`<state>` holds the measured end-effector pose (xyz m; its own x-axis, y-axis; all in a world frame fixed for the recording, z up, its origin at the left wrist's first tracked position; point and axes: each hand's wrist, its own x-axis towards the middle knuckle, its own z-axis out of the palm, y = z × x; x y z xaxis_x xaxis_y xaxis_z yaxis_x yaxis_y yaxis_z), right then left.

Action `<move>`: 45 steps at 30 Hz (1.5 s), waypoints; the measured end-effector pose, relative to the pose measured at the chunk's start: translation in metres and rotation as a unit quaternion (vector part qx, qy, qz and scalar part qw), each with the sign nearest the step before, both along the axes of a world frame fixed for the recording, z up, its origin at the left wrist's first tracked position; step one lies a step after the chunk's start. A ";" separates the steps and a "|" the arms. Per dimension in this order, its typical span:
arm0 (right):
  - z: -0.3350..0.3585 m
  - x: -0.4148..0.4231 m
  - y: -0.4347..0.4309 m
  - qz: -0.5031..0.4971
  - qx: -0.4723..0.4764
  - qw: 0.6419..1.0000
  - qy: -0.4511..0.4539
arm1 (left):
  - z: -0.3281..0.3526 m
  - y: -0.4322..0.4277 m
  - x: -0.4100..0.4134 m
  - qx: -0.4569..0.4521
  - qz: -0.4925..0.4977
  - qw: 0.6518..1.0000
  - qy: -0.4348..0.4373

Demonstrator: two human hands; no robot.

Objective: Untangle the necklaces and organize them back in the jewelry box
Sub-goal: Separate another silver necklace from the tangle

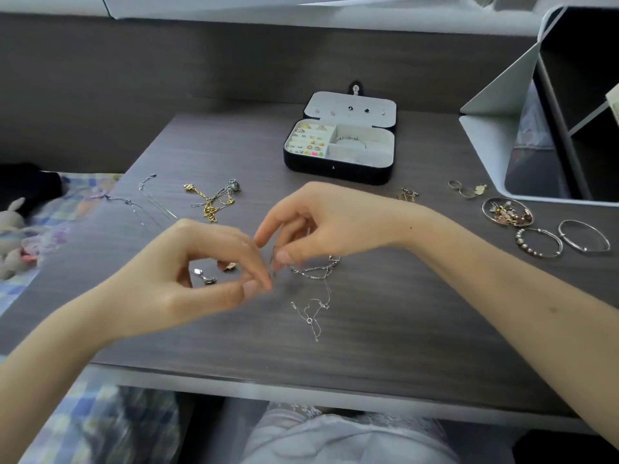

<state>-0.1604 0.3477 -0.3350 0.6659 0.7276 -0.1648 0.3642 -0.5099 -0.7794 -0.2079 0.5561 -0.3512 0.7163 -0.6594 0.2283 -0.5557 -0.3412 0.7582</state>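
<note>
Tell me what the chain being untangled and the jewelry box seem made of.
Chain: fine silver-toned metal, going by its bright glints. Jewelry box: dark smooth shell, possibly faux leather; pale, soft-looking lining inside.

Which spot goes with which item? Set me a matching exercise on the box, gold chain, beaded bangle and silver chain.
Things:
1. box
2. gold chain
3. beaded bangle
4. silver chain

Places:
A. pinched between the left hand and the right hand
B. near the right edge of the table
C. standing open at the far side
D. lying loose, left of the hands and farther back

Pairs: 1-C, 2-D, 3-B, 4-A.
</note>
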 end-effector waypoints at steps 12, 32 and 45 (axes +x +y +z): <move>-0.019 0.002 -0.047 -0.106 -0.207 0.949 -0.213 | -0.036 -0.034 -0.012 0.201 0.003 0.949 -0.243; -0.022 -0.029 -0.060 -0.199 -0.013 0.970 -0.140 | -0.038 -0.033 -0.002 0.363 -0.037 0.891 -0.270; -0.030 -0.051 -0.062 -0.237 -0.052 0.960 -0.138 | -0.035 -0.027 -0.011 0.359 -0.082 0.895 -0.253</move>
<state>-0.2109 0.2861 -0.3649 0.9472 0.3203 0.0106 0.2570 -0.7394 -0.6222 -0.2191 0.5291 -0.3866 0.5212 -0.8530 -0.0281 -0.8530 -0.5217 0.0137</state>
